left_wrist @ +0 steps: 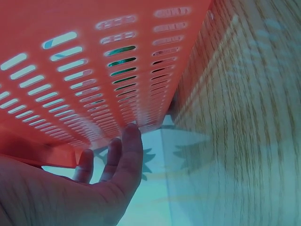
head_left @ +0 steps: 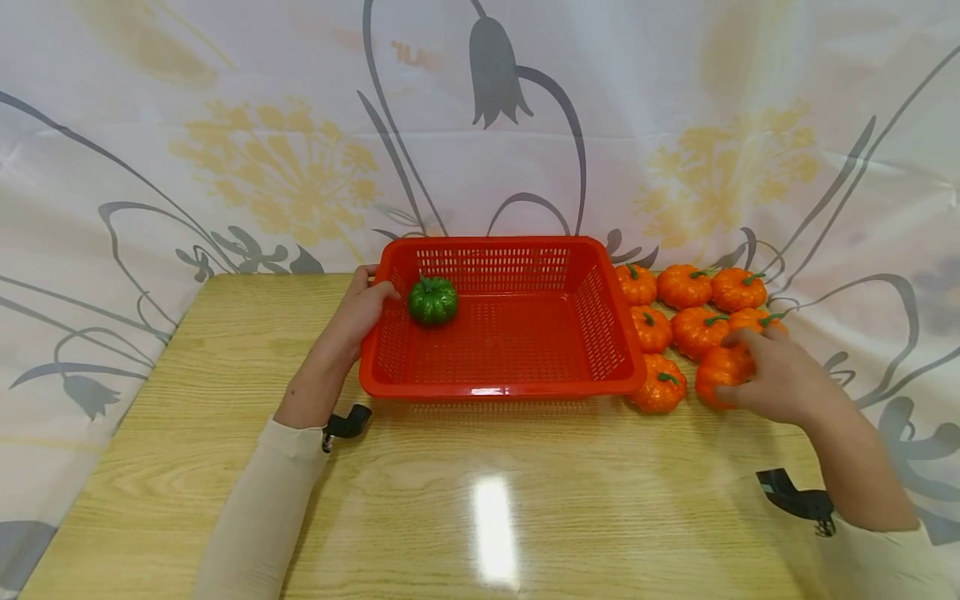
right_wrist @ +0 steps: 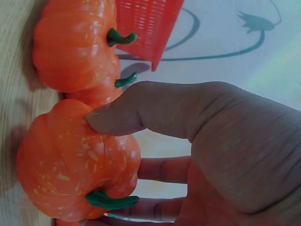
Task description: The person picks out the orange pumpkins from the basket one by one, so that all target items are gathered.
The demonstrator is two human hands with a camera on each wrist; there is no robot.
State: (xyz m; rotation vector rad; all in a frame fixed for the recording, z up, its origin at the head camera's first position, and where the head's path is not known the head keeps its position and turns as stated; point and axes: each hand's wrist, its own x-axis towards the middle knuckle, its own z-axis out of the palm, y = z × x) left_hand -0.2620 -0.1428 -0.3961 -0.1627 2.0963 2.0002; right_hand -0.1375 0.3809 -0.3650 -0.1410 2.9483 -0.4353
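My left hand [head_left: 363, 308] grips the left rim of a red plastic basket [head_left: 498, 388], thumb over the edge and fingers against the slotted outer wall [left_wrist: 75, 89]. Inside the basket, towards its left end, sits a green pumpkin [head_left: 433, 301] with a ribbed, glossy skin. To the right of the basket, my right hand [head_left: 780, 375] holds an orange pumpkin [right_wrist: 70, 160] at the front of a group. Its thumb presses one side, the other fingers reach round behind, and the green stem points towards the palm.
Several more orange pumpkins [head_left: 699, 332] stand close together along the basket's right side, one at its front right corner [head_left: 658, 385]. Everything rests on a wood-grain table [head_left: 420, 500]. A flower-patterned cloth [head_left: 300, 117] hangs behind and at both sides.
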